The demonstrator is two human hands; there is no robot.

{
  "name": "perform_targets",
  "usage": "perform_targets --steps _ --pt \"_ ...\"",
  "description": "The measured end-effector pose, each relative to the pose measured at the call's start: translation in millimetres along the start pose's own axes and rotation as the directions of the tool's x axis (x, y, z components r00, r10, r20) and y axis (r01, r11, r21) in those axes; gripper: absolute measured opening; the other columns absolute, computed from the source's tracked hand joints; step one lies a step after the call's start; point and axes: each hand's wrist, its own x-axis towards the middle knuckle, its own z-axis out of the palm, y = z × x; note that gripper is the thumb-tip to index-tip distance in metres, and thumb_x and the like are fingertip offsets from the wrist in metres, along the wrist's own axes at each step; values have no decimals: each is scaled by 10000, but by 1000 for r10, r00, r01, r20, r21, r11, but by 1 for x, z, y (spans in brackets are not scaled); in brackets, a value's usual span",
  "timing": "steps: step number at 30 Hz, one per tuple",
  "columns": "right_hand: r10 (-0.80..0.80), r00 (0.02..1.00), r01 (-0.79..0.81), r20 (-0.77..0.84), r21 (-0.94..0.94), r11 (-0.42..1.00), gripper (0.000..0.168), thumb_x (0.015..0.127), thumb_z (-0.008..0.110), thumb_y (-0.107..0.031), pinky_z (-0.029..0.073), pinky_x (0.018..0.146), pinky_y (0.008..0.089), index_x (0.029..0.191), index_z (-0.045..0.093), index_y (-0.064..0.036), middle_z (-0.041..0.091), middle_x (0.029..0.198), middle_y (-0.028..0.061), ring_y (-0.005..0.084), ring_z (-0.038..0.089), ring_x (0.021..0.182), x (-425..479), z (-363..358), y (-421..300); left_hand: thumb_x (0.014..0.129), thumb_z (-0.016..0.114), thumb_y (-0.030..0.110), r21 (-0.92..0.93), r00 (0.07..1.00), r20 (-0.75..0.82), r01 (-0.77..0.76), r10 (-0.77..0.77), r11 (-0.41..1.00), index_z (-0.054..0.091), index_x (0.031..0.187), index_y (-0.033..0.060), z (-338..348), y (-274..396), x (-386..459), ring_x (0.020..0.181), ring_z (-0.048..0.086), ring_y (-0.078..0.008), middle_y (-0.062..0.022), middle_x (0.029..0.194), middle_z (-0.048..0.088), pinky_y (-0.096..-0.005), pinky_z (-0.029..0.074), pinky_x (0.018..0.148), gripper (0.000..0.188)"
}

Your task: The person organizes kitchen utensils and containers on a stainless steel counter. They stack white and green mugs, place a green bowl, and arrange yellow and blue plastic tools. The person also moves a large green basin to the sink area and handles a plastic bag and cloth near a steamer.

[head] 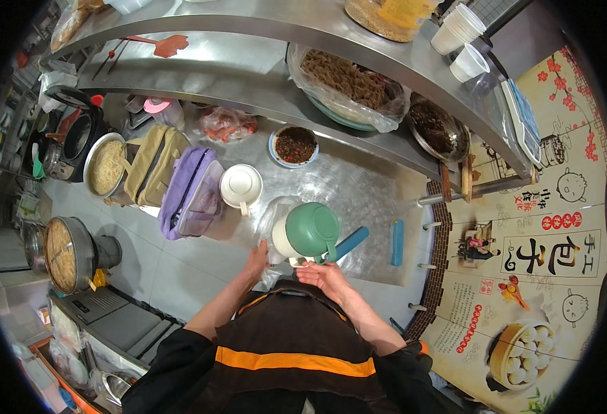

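Low in the middle, a green handled cup (311, 227) and a cream handled cup (281, 238) sit together, tilted, with the green one overlapping the cream. My right hand (325, 279), palm up, has its fingers curled at their handles. A thin clear plastic bag (274, 220) lies crumpled along the left side of the cups. My left hand (256, 263) pinches the bag's near edge. Just beyond, a white lidded cup (241, 186) stands on the steel counter (355, 181). A blue elongated case (352, 242) lies right beside the green cup.
A purple lunch bag (194, 191) and a beige bag (156, 165) stand left, beside a bowl of noodles (105, 165). Further back is a bowl of chilli sauce (295, 146). A steel shelf (220, 77) overhangs the counter's back. Another blue case (396, 243) lies right.
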Motion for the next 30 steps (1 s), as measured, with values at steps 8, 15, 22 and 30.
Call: perform_targets --steps 8,15,22,30 --pt "31 997 -26 -66 73 997 278 979 618 -154 568 857 335 1160 613 57 669 1062 144 230 669 974 83 37 39 919 564 431 -14 993 101 56 -55 998 584 1083 -43 -19 -6 -2 790 577 -177 -92 935 621 -320 480 661 502" --pt "-1 988 -18 -154 -123 992 271 992 567 -116 553 629 282 1224 573 22 645 1112 117 159 655 741 112 38 74 866 622 261 -120 992 127 12 4 993 595 1079 -23 -26 -7 -18 799 567 -174 -74 917 625 -309 473 689 356" --pt "-501 858 280 -110 -718 637 167 958 562 -30 496 515 269 1076 675 6 686 875 77 117 600 565 85 -3 51 839 578 136 -354 964 179 248 -195 902 601 1008 31 -21 29 -48 748 608 -223 -80 887 619 -375 522 653 200" --pt "-612 773 348 -167 -696 628 191 887 706 -212 477 661 305 925 712 -25 662 737 57 139 591 691 190 3 -81 871 560 104 -529 813 501 558 -296 639 609 1087 29 -18 38 -55 885 678 -293 -127 996 662 -475 583 828 233"
